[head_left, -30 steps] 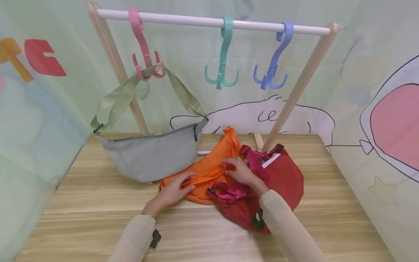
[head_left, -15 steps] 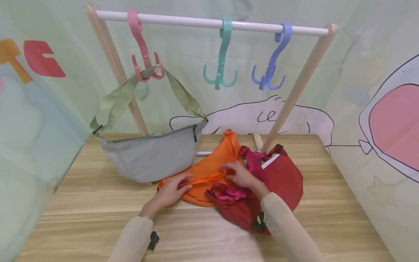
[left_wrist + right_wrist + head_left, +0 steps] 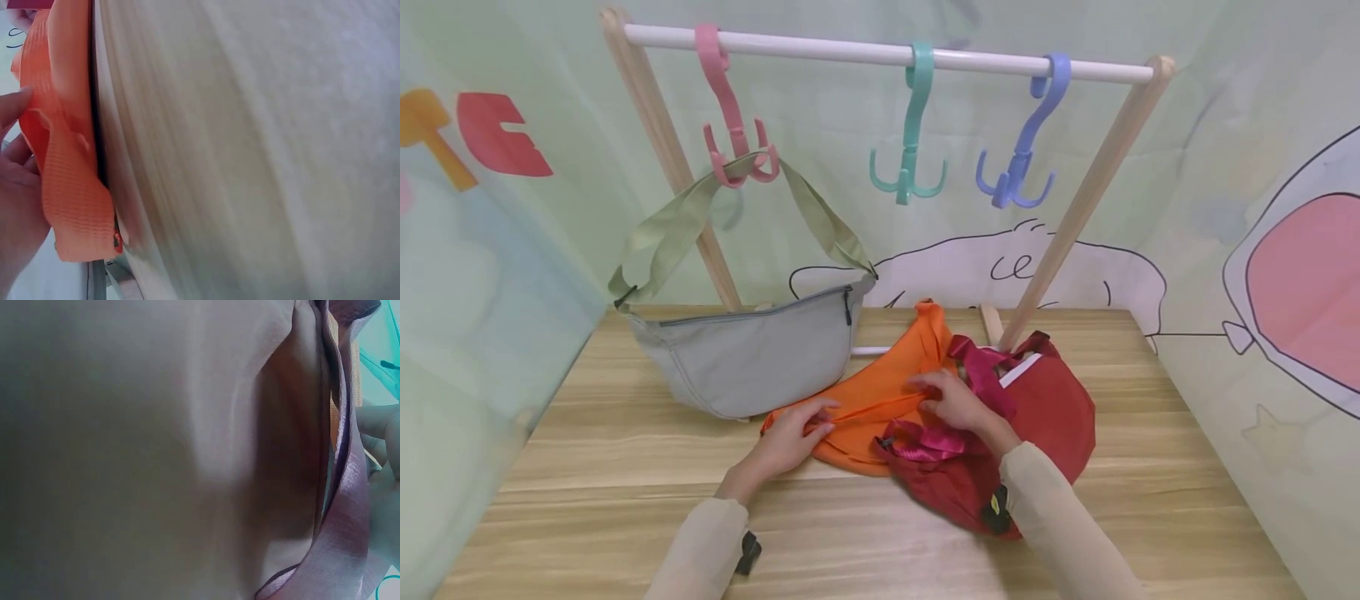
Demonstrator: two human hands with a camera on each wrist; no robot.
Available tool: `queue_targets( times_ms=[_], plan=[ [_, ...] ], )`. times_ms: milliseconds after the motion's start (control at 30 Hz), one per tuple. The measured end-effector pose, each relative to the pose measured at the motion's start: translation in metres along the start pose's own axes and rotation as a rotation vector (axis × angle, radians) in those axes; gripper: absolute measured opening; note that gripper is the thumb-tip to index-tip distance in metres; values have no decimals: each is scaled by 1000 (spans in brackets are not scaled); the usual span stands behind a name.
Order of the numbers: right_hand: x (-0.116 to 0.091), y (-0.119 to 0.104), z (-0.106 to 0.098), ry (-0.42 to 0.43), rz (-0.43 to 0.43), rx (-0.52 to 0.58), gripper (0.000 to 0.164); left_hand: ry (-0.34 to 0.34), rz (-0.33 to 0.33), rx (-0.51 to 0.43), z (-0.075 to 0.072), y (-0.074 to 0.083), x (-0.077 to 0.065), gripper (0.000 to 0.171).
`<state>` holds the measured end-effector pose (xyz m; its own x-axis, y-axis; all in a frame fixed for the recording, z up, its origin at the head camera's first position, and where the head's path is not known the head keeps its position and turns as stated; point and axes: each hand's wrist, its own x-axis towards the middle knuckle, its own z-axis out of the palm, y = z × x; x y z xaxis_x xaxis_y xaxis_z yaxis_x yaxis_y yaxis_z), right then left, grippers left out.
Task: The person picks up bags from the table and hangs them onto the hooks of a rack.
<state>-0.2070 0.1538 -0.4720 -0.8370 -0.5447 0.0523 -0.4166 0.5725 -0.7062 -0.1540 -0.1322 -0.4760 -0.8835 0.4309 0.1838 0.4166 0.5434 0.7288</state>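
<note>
An orange sling bag [image 3: 887,377] lies on the table between a grey bag and a red one. My left hand [image 3: 786,437] pinches its strap near the left end, thumb apart from the fingers. In the left wrist view the looped orange strap [image 3: 81,212] passes between the thumb and fingers of that hand [image 3: 19,206]. Farther right, my right hand [image 3: 958,402] holds the same orange strap with bent fingers. The red bag [image 3: 1060,408] lies under my right forearm. In the right wrist view its strap [image 3: 344,531] partly covers the right hand [image 3: 384,456].
A grey bag [image 3: 760,358] hangs by its strap from a pink hook [image 3: 726,92] on the rack's white bar [image 3: 820,47]. A green hook [image 3: 913,117] and a blue hook [image 3: 1037,117] hang without bags. A black buckle [image 3: 748,552] lies beside my left sleeve.
Both hands have shifted slightly, the left one a little to the left. The orange bag's upper tip has sunk slightly and its front edge has come a bit nearer. The other bags stay put.
</note>
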Motion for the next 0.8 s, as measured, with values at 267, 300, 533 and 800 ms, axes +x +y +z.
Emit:
queue_targets(
  times_ms=[267, 300, 533, 800],
  plan=[
    [-2, -3, -2, 34, -14, -9, 31, 26, 0, 36, 1, 1, -1, 25],
    [-2, -4, -2, 34, -12, -11, 31, 31, -1, 39, 1, 1, -1, 25],
    [-4, -9, -5, 37, 9, -11, 31, 59, -18, 42, -1, 2, -1, 29],
    [-4, -14, -11, 53, 6, -4, 32, 80, 5, 42, -5, 4, 2, 27]
  ],
)
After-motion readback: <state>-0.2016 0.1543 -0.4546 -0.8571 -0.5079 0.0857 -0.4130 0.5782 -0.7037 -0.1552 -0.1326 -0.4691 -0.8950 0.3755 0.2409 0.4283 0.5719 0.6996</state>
